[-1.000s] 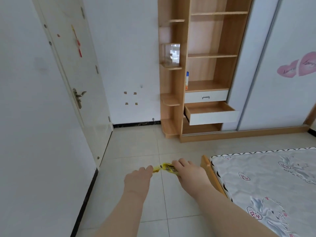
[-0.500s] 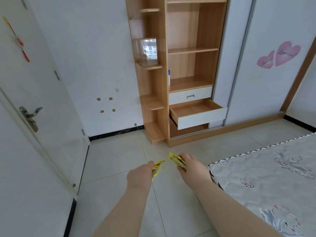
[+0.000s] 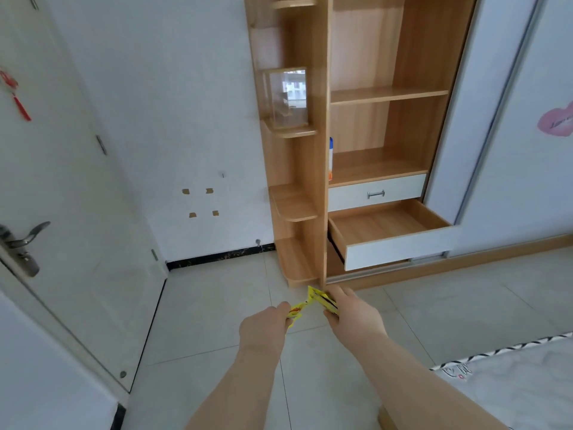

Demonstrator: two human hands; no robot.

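Left hand (image 3: 263,328) and right hand (image 3: 353,315) are both extended forward. The fingers (image 3: 339,295) of each hand are curled and pinch one end of a yellow packet (image 3: 313,301). The packet is held in the air between the hands, above the tiled floor (image 3: 217,305), in front of the base of the wooden shelf unit (image 3: 310,169).

The unit's lower drawer (image 3: 400,248) stands pulled out; the upper drawer (image 3: 376,193) is closed. A clear box (image 3: 288,97) sits on a corner shelf. A white door (image 3: 77,197) with a lever handle (image 3: 29,235) is at left. A mattress (image 3: 511,386) corner is at lower right.
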